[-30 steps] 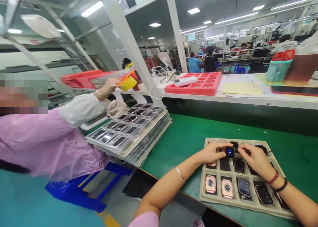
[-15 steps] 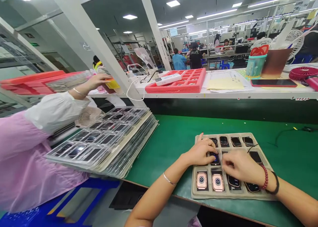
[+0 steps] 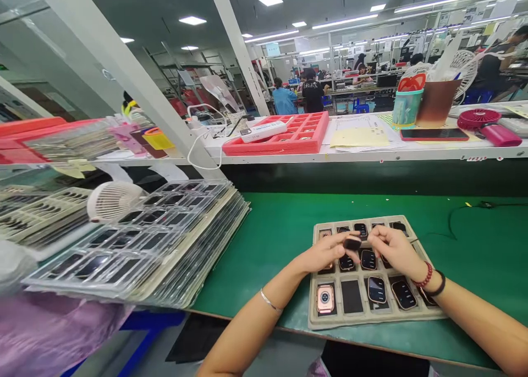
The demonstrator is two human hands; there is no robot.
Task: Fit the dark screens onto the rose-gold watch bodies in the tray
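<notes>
Coming up out of the tray since the earlier frame, a dark-faced smartwatch (image 3: 352, 243) is now being pinched from both sides, with the left hand (image 3: 325, 253) and right hand (image 3: 394, 250) closing together on it just above the middle of a beige padded tray (image 3: 363, 322). Inside that tray, a rose-gold watch (image 3: 325, 299) is lying near the front left corner, and dark-screened watches (image 3: 377, 290) are sitting along the front row. Under the tray, a green surface (image 3: 487, 256) is spreading out. Left of the tray, a stack of clear plastic trays (image 3: 136, 245) is carrying a white fan (image 3: 111, 202), and beyond the tray, a red compartment tray (image 3: 289, 137) is sitting on a white shelf.
</notes>
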